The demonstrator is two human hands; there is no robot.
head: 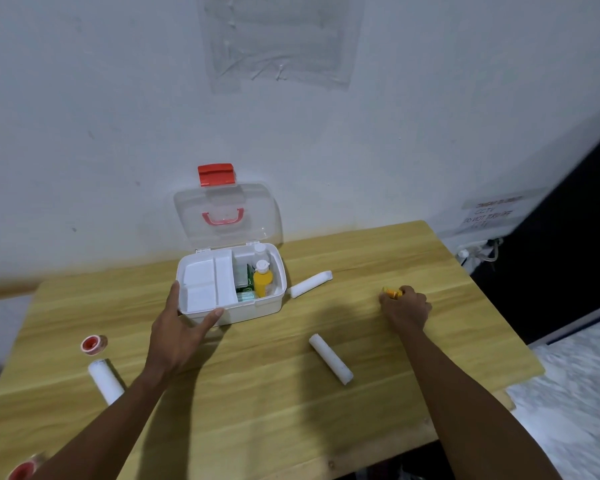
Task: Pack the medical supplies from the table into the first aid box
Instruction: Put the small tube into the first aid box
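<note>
A pale wall is standing behind a light wooden table (257, 393), with a taped plastic sheet (279, 39) hanging high on it and a small paper notice (490, 213) showing at the right. On the far middle of the table a white first aid box (253, 308) is sitting open, its clear lid (222, 211) leaning upright against the wall, red latch (216, 174) on top and red handle (223, 217) showing through. A white tray insert (205, 280) is filling the box's left half; in the right compartment a yellow bottle (263, 278) with a white cap is standing, a second white-capped bottle (260, 249) behind it, and green packets (245, 276) are sitting to its left. The left hand (179, 336) is resting spread against the near left corner of the box, thumb along the left wall and fingers on the front wall, bracing rather than clasping. The right hand (406, 308) is lying on the table well to the right of the box, fingers curled around a small orange tube (392, 292) whose end is sticking out. One white bandage roll (310, 284) is lying just beside the box's right wall, another (330, 358) near the middle between the forearms, a third (105, 381) at the near left. A red-cored tape roll (93, 344) is lying just beyond that third roll, and another red roll (23, 471) is showing at the near left edge, partly cut off.
</note>
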